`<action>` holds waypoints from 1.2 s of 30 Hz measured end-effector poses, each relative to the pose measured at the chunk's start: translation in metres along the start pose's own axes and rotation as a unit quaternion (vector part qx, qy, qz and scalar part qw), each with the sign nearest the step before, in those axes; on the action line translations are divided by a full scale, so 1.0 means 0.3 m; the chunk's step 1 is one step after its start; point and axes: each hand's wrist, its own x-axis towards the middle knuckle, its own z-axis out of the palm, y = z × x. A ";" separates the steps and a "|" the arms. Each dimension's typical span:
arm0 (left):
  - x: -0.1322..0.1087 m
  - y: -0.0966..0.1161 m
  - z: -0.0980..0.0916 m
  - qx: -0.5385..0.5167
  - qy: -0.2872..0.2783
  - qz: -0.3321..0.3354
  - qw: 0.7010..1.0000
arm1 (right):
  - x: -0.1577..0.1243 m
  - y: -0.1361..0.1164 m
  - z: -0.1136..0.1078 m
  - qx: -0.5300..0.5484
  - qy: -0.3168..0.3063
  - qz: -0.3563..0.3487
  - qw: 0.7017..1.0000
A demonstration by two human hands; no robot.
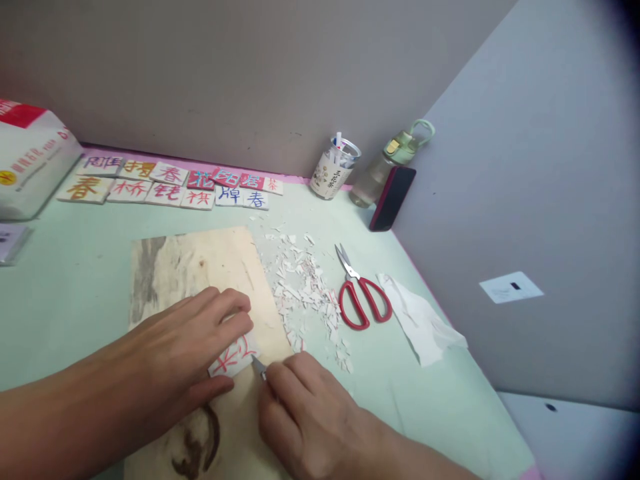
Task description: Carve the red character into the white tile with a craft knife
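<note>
My left hand (195,347) lies flat on a wooden board (200,267), its fingers pressing down a small white tile (231,357) painted with a red character. My right hand (300,407) is closed round a thin metal blade (259,367) whose tip touches the tile's right edge. A heap of white and pink chips (310,293) lies just right of the board.
Red-handled scissors (360,297) and a crumpled white tissue (423,320) lie to the right. Two rows of painted character tiles (170,183) line the back, beside a jar of pens (334,168), a bottle (385,167) and a phone (393,198). A white bag (30,157) sits far left.
</note>
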 end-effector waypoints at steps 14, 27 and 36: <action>-0.002 -0.003 0.004 -0.013 0.005 -0.002 1.000 | -0.017 -0.003 0.005 -0.002 0.048 0.074 0.996; 0.005 0.003 -0.005 -0.017 0.015 -0.002 1.000 | -0.010 -0.003 0.008 0.003 0.036 0.085 0.996; 0.004 0.002 -0.005 -0.022 0.003 -0.006 1.000 | -0.022 -0.001 0.012 0.001 0.057 0.058 0.997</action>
